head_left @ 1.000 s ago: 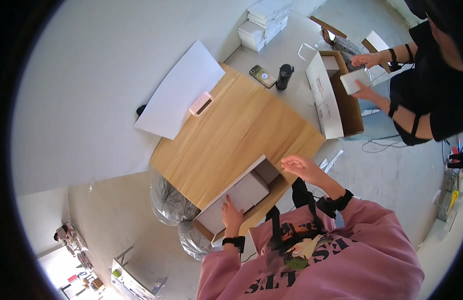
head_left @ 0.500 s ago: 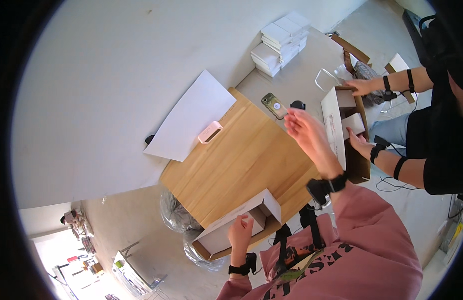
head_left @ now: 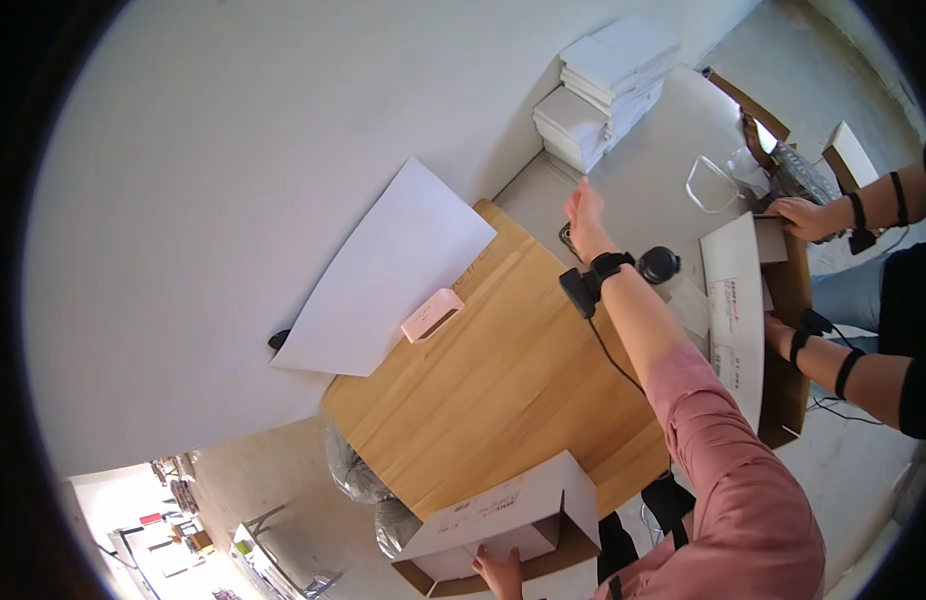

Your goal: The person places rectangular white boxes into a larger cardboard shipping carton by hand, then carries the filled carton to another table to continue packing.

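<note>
My right hand (head_left: 584, 220) is stretched over the far edge of the wooden table, fingers extended with nothing in them. Its fingertips point toward a stack of white boxes (head_left: 603, 95). Beneath that hand, a phone (head_left: 566, 238) is mostly covered. My left hand (head_left: 499, 573) is at the near side of an open white-and-brown cardboard box (head_left: 498, 503). Its thumb and forefinger are spread, touching the box's pale inner side; the other fingers are partly hidden. The box is at the table's near edge.
A pink device (head_left: 432, 315) and a large white sheet (head_left: 388, 270) are on the wooden table (head_left: 483, 400). At right, a co-worker's hands (head_left: 798, 217) work in another long box (head_left: 733, 310). A black cylindrical object (head_left: 659, 265) and clear plastic bags (head_left: 355, 468) are nearby.
My right hand has reached farther forward, toward the white stack. My left hand has lowered onto the box's inner side. The view has shifted, and the co-worker's lower hand is deeper in their box.
</note>
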The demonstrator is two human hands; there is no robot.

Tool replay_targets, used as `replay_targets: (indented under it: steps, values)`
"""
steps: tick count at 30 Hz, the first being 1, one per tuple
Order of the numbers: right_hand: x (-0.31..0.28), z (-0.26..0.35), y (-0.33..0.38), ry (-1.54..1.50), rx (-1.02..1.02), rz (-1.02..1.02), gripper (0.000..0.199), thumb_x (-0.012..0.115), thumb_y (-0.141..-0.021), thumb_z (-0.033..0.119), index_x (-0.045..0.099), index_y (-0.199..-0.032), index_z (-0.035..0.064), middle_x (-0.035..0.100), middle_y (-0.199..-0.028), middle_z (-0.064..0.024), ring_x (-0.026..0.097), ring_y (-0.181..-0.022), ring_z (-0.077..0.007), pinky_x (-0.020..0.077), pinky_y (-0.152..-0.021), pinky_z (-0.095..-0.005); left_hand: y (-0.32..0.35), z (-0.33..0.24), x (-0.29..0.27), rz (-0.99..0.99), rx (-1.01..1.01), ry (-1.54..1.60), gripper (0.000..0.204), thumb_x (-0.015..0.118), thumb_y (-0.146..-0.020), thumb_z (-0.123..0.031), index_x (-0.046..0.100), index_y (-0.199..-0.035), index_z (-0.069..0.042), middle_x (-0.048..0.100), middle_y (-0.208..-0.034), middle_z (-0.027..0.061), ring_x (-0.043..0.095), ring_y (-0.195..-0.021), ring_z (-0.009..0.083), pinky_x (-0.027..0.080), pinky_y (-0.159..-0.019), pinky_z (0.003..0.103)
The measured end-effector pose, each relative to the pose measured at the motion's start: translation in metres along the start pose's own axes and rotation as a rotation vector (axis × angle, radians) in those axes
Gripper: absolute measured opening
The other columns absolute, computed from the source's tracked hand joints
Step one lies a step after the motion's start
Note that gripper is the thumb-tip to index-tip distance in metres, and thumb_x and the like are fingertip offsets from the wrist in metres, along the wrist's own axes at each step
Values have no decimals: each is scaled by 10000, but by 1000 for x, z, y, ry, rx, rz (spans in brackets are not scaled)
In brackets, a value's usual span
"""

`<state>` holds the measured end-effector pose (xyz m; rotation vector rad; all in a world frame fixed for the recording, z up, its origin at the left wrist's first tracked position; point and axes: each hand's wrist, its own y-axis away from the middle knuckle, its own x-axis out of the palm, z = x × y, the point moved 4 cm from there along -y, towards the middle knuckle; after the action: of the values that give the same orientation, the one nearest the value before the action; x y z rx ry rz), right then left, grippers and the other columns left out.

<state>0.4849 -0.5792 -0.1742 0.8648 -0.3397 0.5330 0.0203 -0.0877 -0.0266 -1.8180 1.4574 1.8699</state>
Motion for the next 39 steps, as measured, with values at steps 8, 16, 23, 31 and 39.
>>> replay_targets:
  steps: [8, 16, 23, 31, 39]
  values:
    - [-4, 30, -88, 145, -227, -110, 554, 396, -910, 539, 479, -1177, 60, 481, -1128, -45, 433, -1028, -170, 347, -885, -373, 8, -1, 10, 3, 22, -176, 863, 744, -700, -328, 302, -1336, 53, 306, -1268, 372, 340, -1151, 528, 330, -976, 547]
    - [10, 26, -96, 432, -232, -111, 747, 430, -859, 625, 369, -1351, 68, 438, -1292, -72, 401, -1160, -199, 321, -945, -349, 8, -5, 11, 27, -81, -216, 894, 709, -723, -339, 241, -1354, 86, 218, -1333, 392, 244, -1227, 549, 295, -1017, 547]
    - [14, 41, -96, 137, -101, -194, 805, 494, -787, 670, 431, -1268, 27, 453, -1191, -78, 386, -1085, -216, 291, -959, -376, 9, -7, 11, 16, -106, -142, 877, 717, -722, -293, 240, -1340, 106, 211, -1342, 372, 243, -1225, 545, 288, -1021, 542]
    - [18, 55, -97, 136, -144, -137, 839, 603, -711, 677, 427, -1203, 21, 426, -1063, -65, 416, -945, -207, 373, -861, -373, 11, -24, 10, 74, -90, -170, 857, 717, -724, -276, 250, -1321, 125, 225, -1329, 369, 252, -1218, 536, 287, -1021, 538]
    - [30, 67, -107, 194, -36, -57, 983, 775, -565, 600, 378, -1234, -2, 389, -1161, -121, 421, -1052, -246, 413, -888, -406, 9, -26, 8, 27, -44, -161, 857, 721, -713, -281, 252, -1304, 127, 261, -1282, 375, 287, -1182, 537, 296, -1007, 550]
